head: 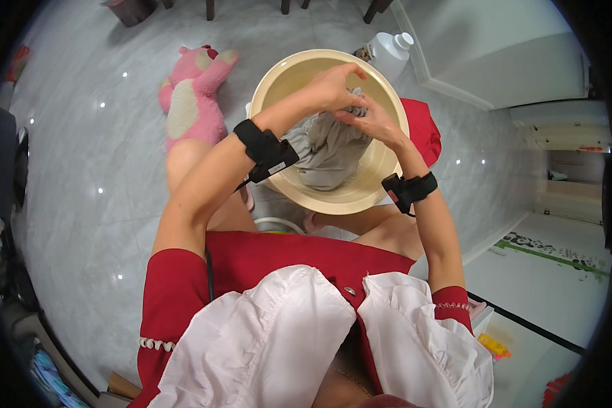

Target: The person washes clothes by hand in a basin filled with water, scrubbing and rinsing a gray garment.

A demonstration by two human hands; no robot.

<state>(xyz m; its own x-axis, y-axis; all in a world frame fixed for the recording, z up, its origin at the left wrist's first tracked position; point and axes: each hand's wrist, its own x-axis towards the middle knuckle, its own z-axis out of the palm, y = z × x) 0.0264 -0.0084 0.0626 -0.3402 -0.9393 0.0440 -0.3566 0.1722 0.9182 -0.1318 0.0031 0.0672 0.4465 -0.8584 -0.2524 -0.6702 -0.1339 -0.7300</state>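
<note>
A crumpled, wet-looking grey cloth garment [331, 148] hangs and lies inside a cream plastic basin [347, 206]. My left hand [334, 91] is over the middle of the basin, its fingers curled around the bunched upper part of the cloth. Close against it, my right hand [376, 121] pinches the same bunch from the right, its thumb towards the left hand. Below, the cloth's lower folds rest on the basin bottom, where some shiny water shows. The left fingertips are partly hidden by the cloth and the right hand.
A white plastic jug [387, 56] stands behind the basin, and red fabric [422, 130] lies at its right. On the tiled floor to the left is a pink plush bear [196, 99]. Dark furniture legs [210, 10] and a bin [132, 11] are at the back; a white wall corner [454, 76] rises at right.
</note>
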